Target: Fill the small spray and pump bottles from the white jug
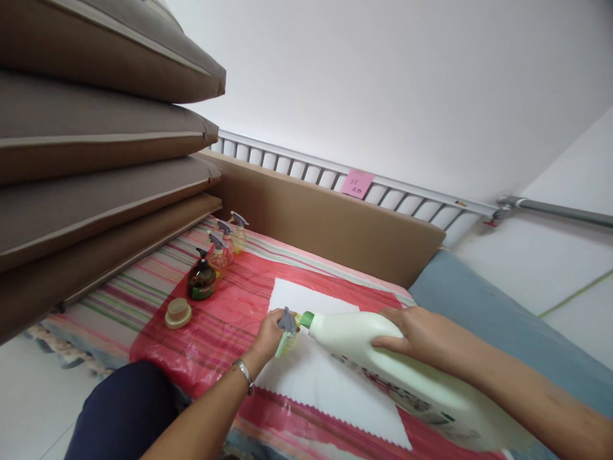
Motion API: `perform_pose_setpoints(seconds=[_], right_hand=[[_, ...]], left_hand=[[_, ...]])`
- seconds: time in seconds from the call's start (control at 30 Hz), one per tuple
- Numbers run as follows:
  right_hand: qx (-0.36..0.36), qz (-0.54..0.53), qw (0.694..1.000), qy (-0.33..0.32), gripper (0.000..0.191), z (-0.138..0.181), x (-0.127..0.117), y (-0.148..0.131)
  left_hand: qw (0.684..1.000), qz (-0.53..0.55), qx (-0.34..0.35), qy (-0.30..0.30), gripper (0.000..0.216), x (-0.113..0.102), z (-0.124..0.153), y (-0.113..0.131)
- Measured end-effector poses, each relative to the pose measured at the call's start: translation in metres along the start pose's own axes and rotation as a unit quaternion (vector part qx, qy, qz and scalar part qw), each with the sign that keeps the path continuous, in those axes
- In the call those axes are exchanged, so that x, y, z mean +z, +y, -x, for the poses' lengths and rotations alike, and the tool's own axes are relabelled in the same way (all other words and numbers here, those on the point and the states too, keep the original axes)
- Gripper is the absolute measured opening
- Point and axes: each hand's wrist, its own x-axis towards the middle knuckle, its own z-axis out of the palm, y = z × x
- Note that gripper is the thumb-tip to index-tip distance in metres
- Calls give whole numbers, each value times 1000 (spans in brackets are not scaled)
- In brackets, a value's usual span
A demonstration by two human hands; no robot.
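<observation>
My left hand (pixel 269 337), with a bracelet at the wrist, is closed on a grey trigger sprayer (pixel 287 321) that has a pale green translucent part below. Whether a bottle body is also in the fingers is hidden. My right hand (pixel 407 326) grips a large pale green detergent jug (pixel 354 329), tilted over on its side. Its green spout (pixel 307 319) points left, close against a small yellowish piece by my left fingers; I cannot tell if they touch. Under both hands lies a white cloth (pixel 325 377) with zigzag edges.
Left of the cloth stand a dark pump bottle (pixel 201 279), three trigger spray bottles, the nearest (pixel 218 259) yellowish, and a round pale cap (pixel 178 313) on red plastic sheeting (pixel 205 345). Stacked brown cushions (pixel 110 121) rise at left. A padded board (pixel 316 223) and radiator (pixel 282 165) line the back.
</observation>
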Motion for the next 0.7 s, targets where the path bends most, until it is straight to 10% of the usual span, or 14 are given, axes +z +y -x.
perform_pose_setpoints(seconds=[0.27, 0.7], right_hand=[[23, -31, 999, 7, 37, 4, 16, 8], [164, -318, 923, 144, 38, 48, 124, 35]], left_hand=[[1000, 18, -19, 11, 26, -2, -2, 0], [997, 43, -59, 34, 41, -13, -8, -4]])
